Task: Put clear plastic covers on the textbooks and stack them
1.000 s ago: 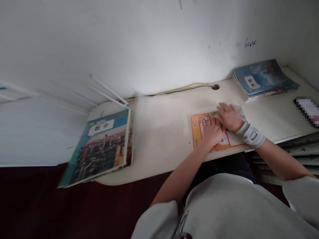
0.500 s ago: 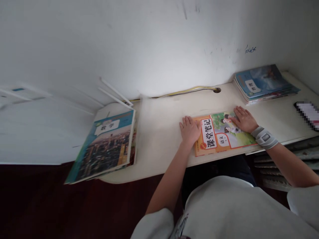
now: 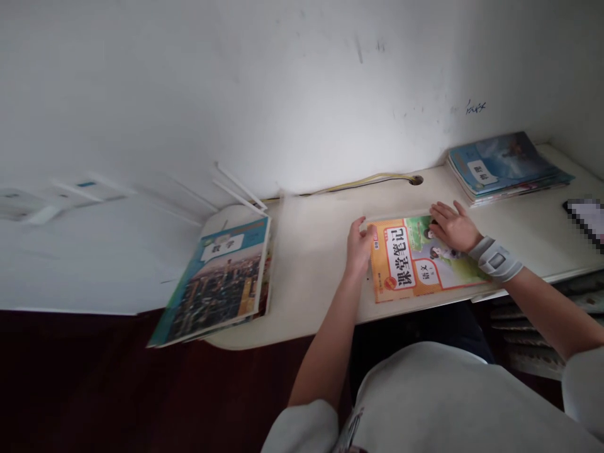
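An orange and green book (image 3: 406, 264) lies flat near the front edge of the white desk (image 3: 306, 251). At its left edge is my left hand (image 3: 359, 248), with the thumb over the cover and the fingers curled along the side, gripping it. My right hand (image 3: 453, 226) rests with fingers spread on the upper right part of the cover and hides some of the picture. A grey band is round my right wrist.
A stack of books with a city cover (image 3: 217, 283) lies at the desk's left end. Another stack of blue books (image 3: 504, 160) sits at the back right, near a blurred-out phone (image 3: 587, 217). Cables (image 3: 363, 182) run along the wall to a hole.
My left hand has gone from lying flat on the book's left part to gripping its left edge. My right hand has slid a little left on the cover. The view has shifted slightly.
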Available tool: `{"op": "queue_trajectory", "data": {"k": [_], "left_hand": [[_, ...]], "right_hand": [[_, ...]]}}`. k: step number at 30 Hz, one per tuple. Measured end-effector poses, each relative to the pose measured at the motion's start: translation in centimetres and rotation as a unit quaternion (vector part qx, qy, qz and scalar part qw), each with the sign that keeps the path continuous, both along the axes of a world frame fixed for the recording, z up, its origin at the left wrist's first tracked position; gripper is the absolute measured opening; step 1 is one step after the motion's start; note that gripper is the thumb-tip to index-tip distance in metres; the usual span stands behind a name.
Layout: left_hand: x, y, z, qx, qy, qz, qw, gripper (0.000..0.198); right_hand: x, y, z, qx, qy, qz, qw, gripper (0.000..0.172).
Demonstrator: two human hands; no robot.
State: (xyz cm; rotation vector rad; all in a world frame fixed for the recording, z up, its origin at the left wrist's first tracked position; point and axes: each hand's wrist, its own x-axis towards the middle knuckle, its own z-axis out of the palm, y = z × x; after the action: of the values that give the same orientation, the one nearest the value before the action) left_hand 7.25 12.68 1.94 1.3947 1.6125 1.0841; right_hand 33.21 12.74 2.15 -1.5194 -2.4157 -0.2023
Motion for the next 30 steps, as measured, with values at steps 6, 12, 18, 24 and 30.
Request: {"op": "queue_trajectory", "data": {"k": [6,12,18,24,30], "left_hand": [[-0.5,-0.3,0.8,0.033,-0.144,-0.045,0.988,0.06],[-1.7,0.3,1.7,0.007,-0.133,-0.083,0.988,0.034],[-1.7,0.7,1.4,0.002,0.0,-0.053,0.999,0.033],[-1.7,1.4,0.4,-0.036,0.156,-0.029,0.987,0.041],[-1.1,2.4,0.7,-0.09,0.335,-0.054,0.936,0.037]], "right_hand": [[-0.8,1.0,1.9,-0.031,0.025,0.031,0.999,0.042],[0.2,1.7,4.4,-0.105,0.093,0.097,0.985,0.039],[0.4,2.8,5.9,-0.164,0.088,0.101,0.977,0.037],[4.4,5.2,4.1,-0.23,0.128,-0.003,0.965,0.042],[6.5,5.5,1.3,-0.266,0.164,-0.06,0.948,0.037]]}}
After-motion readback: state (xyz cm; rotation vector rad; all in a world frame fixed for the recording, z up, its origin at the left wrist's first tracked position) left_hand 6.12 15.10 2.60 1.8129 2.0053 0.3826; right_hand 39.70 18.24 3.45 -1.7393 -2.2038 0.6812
